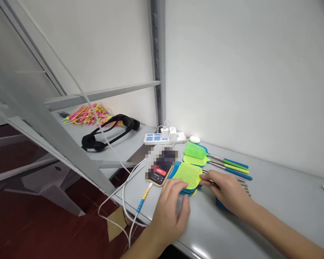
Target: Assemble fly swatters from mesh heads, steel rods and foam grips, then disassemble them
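Note:
A stack of fly swatters lies on the grey shelf, a yellow-green fly swatter on top and blue, red and yellow edges showing beneath. My right hand pinches the top swatter at its neck, where the mesh head meets the metal rod; its palm hides part of the rods. My left hand rests by the near left edge of the stack, thumb and fingers apart, fingertips at the rim of the mesh. Just behind, more fly swatters in green, yellow and blue lie with their handles pointing right.
A phone, partly blurred, lies left of the stack with a charging cable attached. Behind it are a white power strip with chargers and a white oval object. On the left shelf are a black band-like device and pink-yellow items.

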The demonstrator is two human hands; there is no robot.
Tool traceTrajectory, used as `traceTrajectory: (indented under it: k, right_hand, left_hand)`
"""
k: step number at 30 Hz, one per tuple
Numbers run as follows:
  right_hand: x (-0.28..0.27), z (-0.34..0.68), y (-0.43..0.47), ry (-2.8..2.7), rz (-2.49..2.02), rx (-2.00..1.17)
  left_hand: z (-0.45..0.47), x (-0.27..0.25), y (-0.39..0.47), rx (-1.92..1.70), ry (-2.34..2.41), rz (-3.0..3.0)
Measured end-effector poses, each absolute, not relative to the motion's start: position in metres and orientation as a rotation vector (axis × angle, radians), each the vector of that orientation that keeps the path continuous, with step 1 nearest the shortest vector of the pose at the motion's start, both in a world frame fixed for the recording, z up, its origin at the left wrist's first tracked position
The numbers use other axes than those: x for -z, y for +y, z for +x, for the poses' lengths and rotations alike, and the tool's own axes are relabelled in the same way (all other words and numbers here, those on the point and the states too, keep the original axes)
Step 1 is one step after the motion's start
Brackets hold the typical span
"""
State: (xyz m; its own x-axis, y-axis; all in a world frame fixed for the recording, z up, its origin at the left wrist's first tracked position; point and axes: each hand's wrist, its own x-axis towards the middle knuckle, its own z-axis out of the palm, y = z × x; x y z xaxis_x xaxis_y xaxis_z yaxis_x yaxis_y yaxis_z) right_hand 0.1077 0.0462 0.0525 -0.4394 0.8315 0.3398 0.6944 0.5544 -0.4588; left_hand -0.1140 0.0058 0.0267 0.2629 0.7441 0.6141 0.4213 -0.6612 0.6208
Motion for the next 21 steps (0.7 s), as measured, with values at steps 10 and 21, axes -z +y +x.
traceTrajectory:
  k: [10, 21]
  right_hand:
    - [-0.048, 0.091, 0.049, -2.425, -1.434, -0.251]
    - [-0.111, 0.129, -0.007, -1.439, -1.239, -0.734]
  left_hand:
    - [-0.112, -0.027, 0.008, -1.212, 1.155, 2.234]
    - [-0.036, -0.071, 0.014, -1.176, 0.878, 2.262]
